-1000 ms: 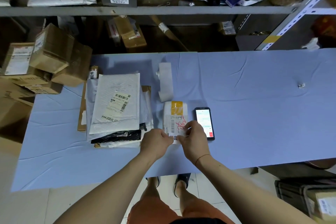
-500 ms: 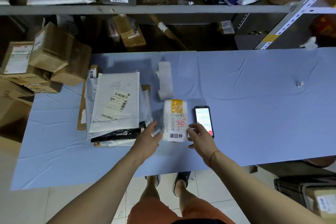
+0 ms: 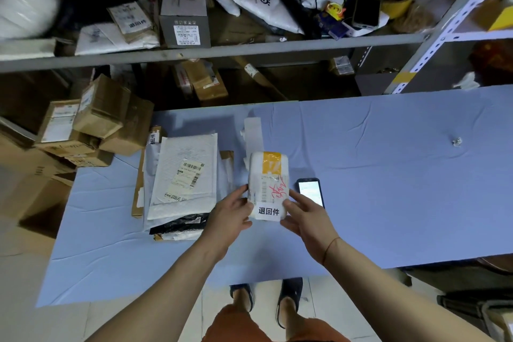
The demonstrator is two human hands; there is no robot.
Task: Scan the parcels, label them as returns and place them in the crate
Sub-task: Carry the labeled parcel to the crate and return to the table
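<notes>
A small white parcel point(image 3: 268, 175) with yellow tape, red handwriting and a white return label point(image 3: 268, 211) at its near end is held just above the blue table point(image 3: 388, 175). My left hand point(image 3: 230, 214) grips its left side and my right hand point(image 3: 302, 214) grips its right side. A phone point(image 3: 310, 191) with a lit screen lies on the table right of the parcel, partly behind my right hand. A strip of white label backing point(image 3: 253, 133) lies behind the parcel.
A stack of flat mailers point(image 3: 183, 178) lies left of the parcel. Cardboard boxes point(image 3: 94, 122) pile at the table's left end. Grey shelving point(image 3: 211, 48) with more parcels stands behind. A small crumpled scrap point(image 3: 456, 141) sits at the far right.
One second ago both hands pressed the label onto the parcel's near end. They drew apart, then closed on the parcel's two sides and raised it slightly.
</notes>
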